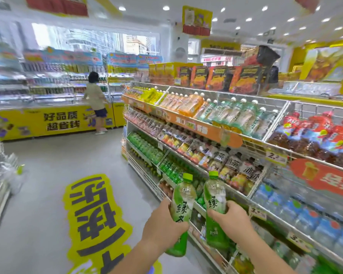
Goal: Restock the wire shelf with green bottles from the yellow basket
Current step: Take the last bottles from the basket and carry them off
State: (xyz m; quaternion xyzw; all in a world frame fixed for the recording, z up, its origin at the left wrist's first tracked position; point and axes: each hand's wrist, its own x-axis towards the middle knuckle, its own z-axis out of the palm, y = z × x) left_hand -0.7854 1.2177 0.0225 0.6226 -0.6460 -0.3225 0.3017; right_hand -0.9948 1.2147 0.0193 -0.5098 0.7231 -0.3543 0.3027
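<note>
While both stand nearly upright and apart before the lower tiers of the wire shelf (pixel 261 99), the first green bottle (pixel 183 200) is gripped round its label by the left hand (pixel 162 224) and the second green bottle (pixel 215 196) by the right hand (pixel 232 218); a yellow floor sticker (pixel 95 214) lies to their left.

Grey floor (pixel 38 194) with yellow decal (pixel 95 220) bearing dark characters. Yellow-fronted counter (pixel 48 121) along far side, stocked wall shelves (pixel 53 80) behind. 1 person (pixel 95 99) standing at counter. Large window (pixel 91 40) showing buildings. White ceiling (pixel 147 16), recessed round lights (pixel 166 8). Hanging yellow sign (pixel 197 20), centre.
</note>
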